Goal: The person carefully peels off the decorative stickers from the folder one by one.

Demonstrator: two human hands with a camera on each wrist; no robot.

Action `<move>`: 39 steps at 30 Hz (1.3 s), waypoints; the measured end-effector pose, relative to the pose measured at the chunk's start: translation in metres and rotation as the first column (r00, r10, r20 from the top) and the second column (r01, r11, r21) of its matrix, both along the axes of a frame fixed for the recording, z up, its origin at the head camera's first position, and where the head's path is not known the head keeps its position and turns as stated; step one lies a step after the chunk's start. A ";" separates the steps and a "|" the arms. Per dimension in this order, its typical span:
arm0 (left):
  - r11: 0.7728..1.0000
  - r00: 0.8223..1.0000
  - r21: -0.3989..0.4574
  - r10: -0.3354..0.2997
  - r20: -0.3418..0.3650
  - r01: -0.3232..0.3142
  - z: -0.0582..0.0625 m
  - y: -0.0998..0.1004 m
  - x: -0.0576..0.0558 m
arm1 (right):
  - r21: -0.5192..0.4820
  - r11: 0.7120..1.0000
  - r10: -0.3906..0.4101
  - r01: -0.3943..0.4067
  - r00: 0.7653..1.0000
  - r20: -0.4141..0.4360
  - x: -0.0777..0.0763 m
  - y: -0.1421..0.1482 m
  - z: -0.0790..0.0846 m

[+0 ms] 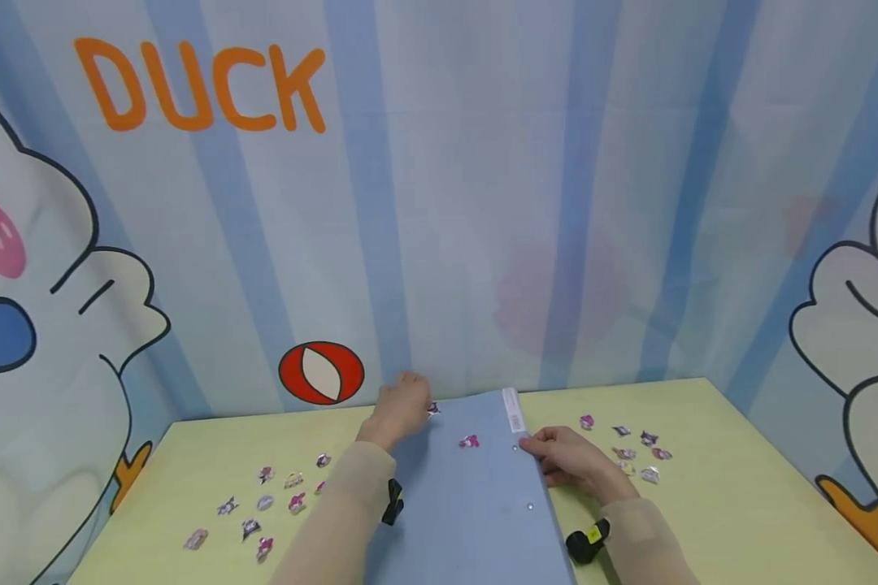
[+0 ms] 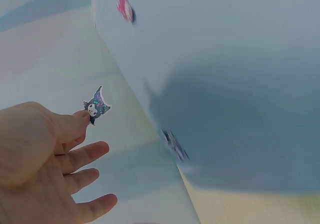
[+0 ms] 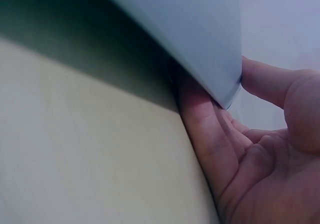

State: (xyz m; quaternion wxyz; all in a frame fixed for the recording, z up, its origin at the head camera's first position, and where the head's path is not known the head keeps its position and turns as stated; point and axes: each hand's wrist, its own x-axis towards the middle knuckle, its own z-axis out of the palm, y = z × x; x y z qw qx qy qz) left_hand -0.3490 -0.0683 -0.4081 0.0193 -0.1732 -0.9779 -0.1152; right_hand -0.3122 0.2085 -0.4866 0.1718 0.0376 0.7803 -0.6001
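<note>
A light blue folder [image 1: 475, 504] lies on the table, with a white label and small round studs along its right side. Above its far left corner is my left hand [image 1: 402, 410], whose thumb and index finger pinch a small dark cartoon sticker [image 2: 97, 106]; the other fingers are spread. In the left wrist view, a pink sticker [image 2: 125, 6] is on the folder and a blurred dark sticker [image 2: 175, 145] lies at its edge. My right hand [image 1: 574, 459] grips the folder's right edge, thumb on top and fingers underneath, with that edge raised off the table.
Several loose stickers [image 1: 265, 503] are scattered over the yellow table [image 1: 746, 487] left of the folder. Another group of stickers [image 1: 649, 474] lies to the right. A striped cloth backdrop [image 1: 468, 203] stands right behind the table's far edge.
</note>
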 end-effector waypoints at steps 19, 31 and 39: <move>0.985 0.983 -0.060 0.165 0.076 -0.161 0.000 -0.101 0.003 | -0.005 1.000 0.018 -0.018 0.999 -0.033 0.001 0.001 0.006; 0.970 0.951 -0.019 0.241 0.195 -0.242 -0.006 -0.168 0.020 | -0.008 0.999 0.032 -0.033 0.998 -0.046 0.000 0.001 0.011; 0.955 0.920 -0.047 0.294 0.260 -0.293 -0.006 -0.185 0.026 | -0.002 1.000 0.017 -0.017 0.998 -0.053 0.000 0.001 0.009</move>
